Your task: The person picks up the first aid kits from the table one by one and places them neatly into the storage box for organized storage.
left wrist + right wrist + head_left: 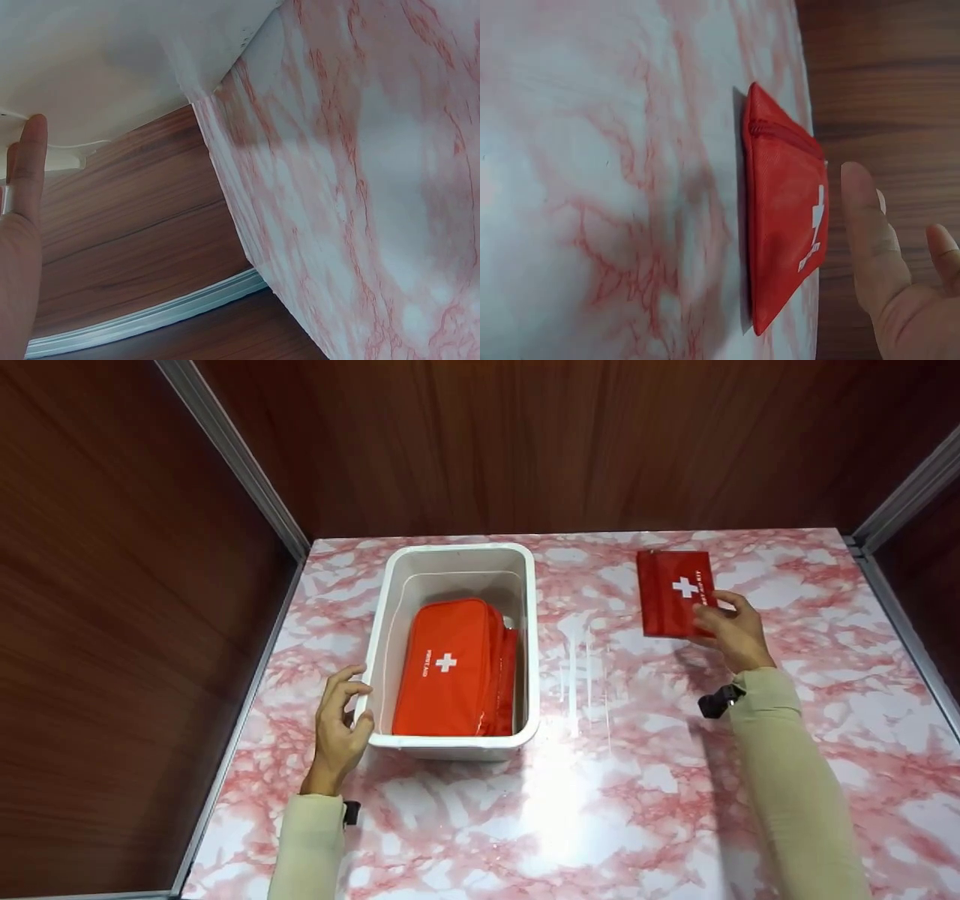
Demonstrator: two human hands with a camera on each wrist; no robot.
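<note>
A white plastic bin (454, 742) stands on the table at left of centre, with a large red first aid bag (442, 690) inside and another red item (508, 682) partly hidden beside it. My left hand (341, 724) holds the bin's left rim near the front corner, its fingers curled over the edge. In the left wrist view one finger (30, 161) lies against the bin's wall. A flat red first aid pouch (784, 217) with a zip and white cross lies on the table at the right. My right hand (735, 634) hovers over its near right corner, fingers apart.
The pink-and-white marbled table (637, 780) is bounded by brown wood-grain panels (525, 450) at the back and sides, with metal edge strips (240, 465) at the corners. Light glares off the tabletop between bin and pouch. A dark wrist camera (720, 701) is on my right wrist.
</note>
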